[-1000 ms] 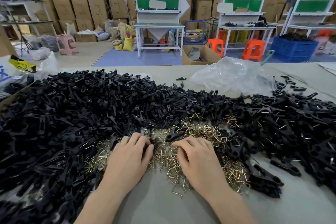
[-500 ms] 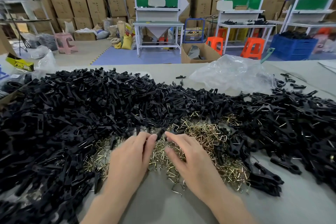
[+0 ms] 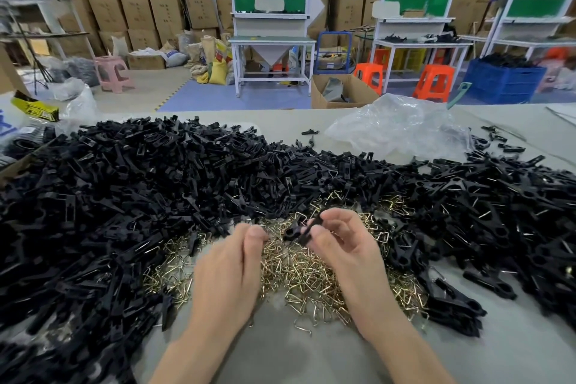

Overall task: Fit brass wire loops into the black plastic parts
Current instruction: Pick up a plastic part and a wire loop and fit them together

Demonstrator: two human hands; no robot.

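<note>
Black plastic part (image 3: 304, 229) pinched in right hand (image 3: 343, 248), left hand (image 3: 229, 265) fingertips (image 3: 255, 234) pressed together (contents unclear)

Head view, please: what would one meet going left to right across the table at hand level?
Left heap of black parts → left hand → black part → right hand → right heap.

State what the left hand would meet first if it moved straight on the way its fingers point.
Probably the brass wire loops just ahead of the left hand, then the heap of black plastic parts; its height above the table is unclear.
</note>
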